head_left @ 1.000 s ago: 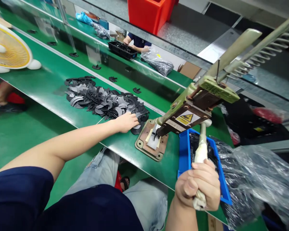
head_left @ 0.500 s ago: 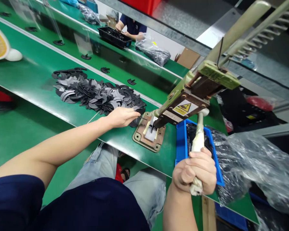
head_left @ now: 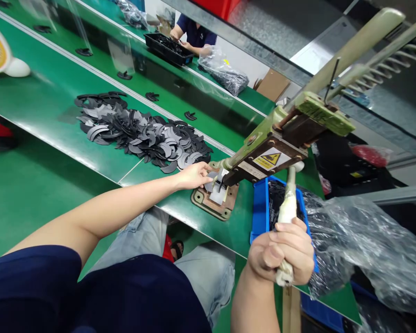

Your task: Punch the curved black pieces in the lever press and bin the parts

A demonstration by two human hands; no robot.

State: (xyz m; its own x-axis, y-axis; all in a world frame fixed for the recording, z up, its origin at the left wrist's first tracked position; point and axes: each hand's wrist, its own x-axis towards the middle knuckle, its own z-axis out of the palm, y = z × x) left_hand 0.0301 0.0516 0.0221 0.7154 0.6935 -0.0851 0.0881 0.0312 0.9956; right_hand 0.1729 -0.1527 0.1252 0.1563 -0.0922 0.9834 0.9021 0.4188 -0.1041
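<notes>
My left hand is closed in a pinch on a small grey curved piece, held at the base plate of a hand press. The piece lies beside the tip of the press's ram, over a pale pad on the plate. My right hand wraps round the lever handle, which is bound in whitish tape. A warning label is stuck on the press body. Left of the press spreads a pile of black and grey curved pieces.
Behind the lever stands a blue bin of black parts, with clear plastic bags to its right. Dark pieces lie along the green conveyor beyond a rail. Across it, a person works over a black tray.
My left hand has moved right, from the pile's edge onto the press base, bringing the grey piece beside the ram. My right hand still grips the lever, nearly unmoved.
</notes>
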